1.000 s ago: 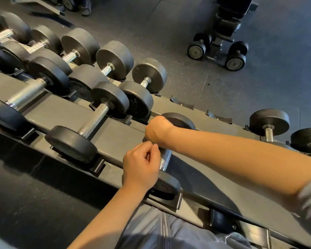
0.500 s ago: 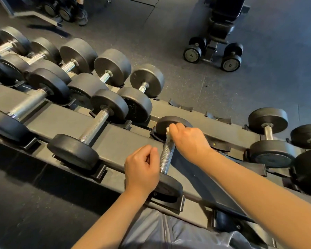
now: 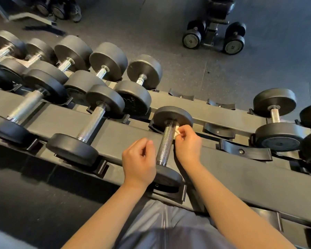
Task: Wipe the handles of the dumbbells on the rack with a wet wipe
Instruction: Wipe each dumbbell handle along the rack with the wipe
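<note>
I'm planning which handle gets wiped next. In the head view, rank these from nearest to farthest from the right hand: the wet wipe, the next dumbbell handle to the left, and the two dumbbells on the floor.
1. wet wipe, pinched in the right hand.
2. next dumbbell handle, on the rack to the left.
3. floor dumbbells, far beyond the rack.
</note>
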